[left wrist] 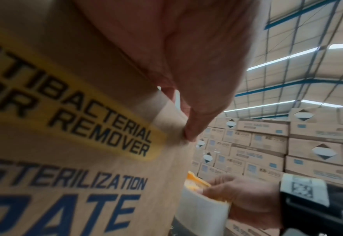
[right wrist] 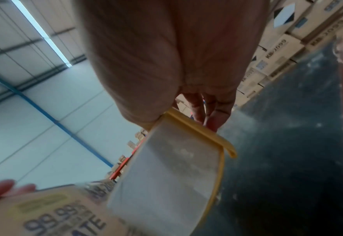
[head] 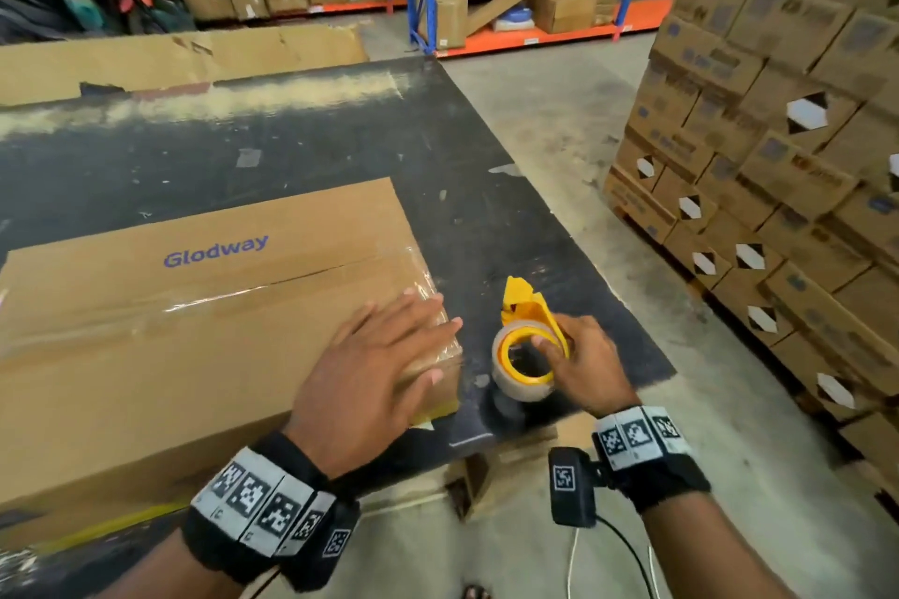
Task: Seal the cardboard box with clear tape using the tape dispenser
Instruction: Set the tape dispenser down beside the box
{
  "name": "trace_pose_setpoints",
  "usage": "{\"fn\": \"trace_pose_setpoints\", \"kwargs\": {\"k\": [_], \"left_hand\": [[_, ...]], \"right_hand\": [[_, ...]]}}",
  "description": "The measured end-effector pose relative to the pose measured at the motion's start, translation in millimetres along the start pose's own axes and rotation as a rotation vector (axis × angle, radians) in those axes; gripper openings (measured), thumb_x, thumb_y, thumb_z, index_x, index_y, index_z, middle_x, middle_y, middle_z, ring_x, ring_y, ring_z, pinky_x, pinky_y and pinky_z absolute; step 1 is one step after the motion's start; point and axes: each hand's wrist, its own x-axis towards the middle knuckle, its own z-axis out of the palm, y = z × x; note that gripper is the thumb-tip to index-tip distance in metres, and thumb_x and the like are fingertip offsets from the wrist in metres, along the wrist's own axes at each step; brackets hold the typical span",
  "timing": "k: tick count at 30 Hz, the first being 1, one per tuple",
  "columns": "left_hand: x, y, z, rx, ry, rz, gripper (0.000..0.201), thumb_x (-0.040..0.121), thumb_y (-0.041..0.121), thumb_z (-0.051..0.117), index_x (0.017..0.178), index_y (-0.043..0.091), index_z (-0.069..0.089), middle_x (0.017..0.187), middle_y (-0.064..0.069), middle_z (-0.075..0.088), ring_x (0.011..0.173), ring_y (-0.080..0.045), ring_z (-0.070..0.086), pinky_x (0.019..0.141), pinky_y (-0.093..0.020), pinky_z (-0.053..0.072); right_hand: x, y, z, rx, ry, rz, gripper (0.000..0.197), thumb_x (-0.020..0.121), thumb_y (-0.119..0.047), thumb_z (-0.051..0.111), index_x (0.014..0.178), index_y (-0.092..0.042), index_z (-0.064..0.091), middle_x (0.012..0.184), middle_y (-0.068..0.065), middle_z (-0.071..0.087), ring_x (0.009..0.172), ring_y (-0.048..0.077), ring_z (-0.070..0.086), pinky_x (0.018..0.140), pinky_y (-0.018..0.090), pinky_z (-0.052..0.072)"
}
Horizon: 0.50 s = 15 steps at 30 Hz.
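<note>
A flat brown cardboard box (head: 194, 321) printed "Glodway" lies closed on the dark worn table (head: 511, 234), with clear shiny tape (head: 272, 302) along its centre seam; its contents are hidden. The left hand (head: 384, 365) lies flat, fingers spread straight, on the box's near right corner over the tape. Just beside the box, on the table, the right hand (head: 584, 360) grips the yellow plastic tape dispenser (head: 528, 336) with its clear roll. At right, stacked brown cartons (head: 778, 161) stand on the floor.
</note>
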Motion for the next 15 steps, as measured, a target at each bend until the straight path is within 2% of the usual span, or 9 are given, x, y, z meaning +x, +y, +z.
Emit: {"fn": "trace_pose_setpoints", "kwargs": {"k": [3, 5, 7, 9, 12, 13, 15], "left_hand": [[0, 3, 0, 0.01, 0.023, -0.01, 0.051, 0.101, 0.047, 0.045, 0.152, 0.047, 0.038, 0.166, 0.023, 0.029, 0.158, -0.001, 0.016, 0.128, -0.042, 0.02], [1, 5, 0, 0.007, 0.032, -0.019, 0.052, 0.1, 0.048, 0.048, 0.151, 0.046, 0.042, 0.165, 0.023, 0.033, 0.157, -0.001, 0.018, 0.128, -0.044, 0.023], [2, 7, 0, -0.011, 0.038, -0.024, 0.056, 0.095, 0.054, 0.054, 0.15, 0.047, 0.044, 0.163, 0.023, 0.035, 0.157, 0.0, 0.019, 0.127, -0.045, 0.024], [1, 10, -4, -0.134, 0.067, -0.043, 0.062, 0.088, 0.06, 0.063, 0.147, 0.046, 0.048, 0.159, 0.026, 0.04, 0.155, 0.002, 0.022, 0.127, -0.043, 0.024], [-10, 8, -18, -0.432, 0.165, -0.109, 0.059, 0.085, 0.05, 0.074, 0.141, 0.037, 0.058, 0.148, 0.023, 0.053, 0.149, -0.003, 0.038, 0.123, -0.038, 0.033], [-17, 5, -24, -0.45, 0.206, -0.13, 0.056, 0.085, 0.048, 0.075, 0.139, 0.035, 0.061, 0.145, 0.022, 0.055, 0.146, -0.005, 0.043, 0.121, -0.037, 0.036], [-38, -8, -35, -0.404, 0.281, -0.169, 0.051, 0.086, 0.047, 0.074, 0.135, 0.035, 0.064, 0.14, 0.02, 0.058, 0.14, -0.006, 0.049, 0.117, -0.036, 0.04]], "right_hand": [[17, 16, 17, -0.028, -0.095, 0.004, 0.032, 0.094, -0.032, 0.063, 0.12, -0.015, 0.072, 0.109, 0.017, 0.072, 0.112, 0.035, 0.058, 0.09, 0.038, 0.044], [22, 25, 27, -0.04, -0.128, 0.025, 0.032, 0.094, -0.033, 0.062, 0.121, -0.017, 0.071, 0.109, 0.017, 0.071, 0.112, 0.034, 0.058, 0.088, 0.036, 0.043], [24, 31, 31, -0.031, -0.131, 0.043, 0.032, 0.093, -0.035, 0.061, 0.12, -0.02, 0.071, 0.107, 0.016, 0.068, 0.11, 0.033, 0.06, 0.081, 0.032, 0.038], [24, 31, 31, -0.024, -0.131, 0.05, 0.035, 0.091, -0.042, 0.059, 0.118, -0.023, 0.071, 0.106, 0.013, 0.069, 0.108, 0.031, 0.062, 0.079, 0.031, 0.038], [17, 19, 20, -0.012, -0.101, 0.071, 0.05, 0.085, -0.048, 0.065, 0.131, -0.028, 0.064, 0.115, 0.009, 0.067, 0.116, 0.029, 0.06, 0.092, 0.039, 0.048], [14, 11, 15, -0.021, -0.077, 0.07, 0.055, 0.084, -0.045, 0.069, 0.136, -0.028, 0.061, 0.118, 0.009, 0.063, 0.119, 0.029, 0.058, 0.096, 0.041, 0.048], [7, -14, 8, -0.022, -0.006, 0.01, 0.054, 0.085, -0.04, 0.071, 0.136, -0.026, 0.061, 0.122, 0.006, 0.058, 0.118, 0.026, 0.058, 0.093, 0.037, 0.047]]}}
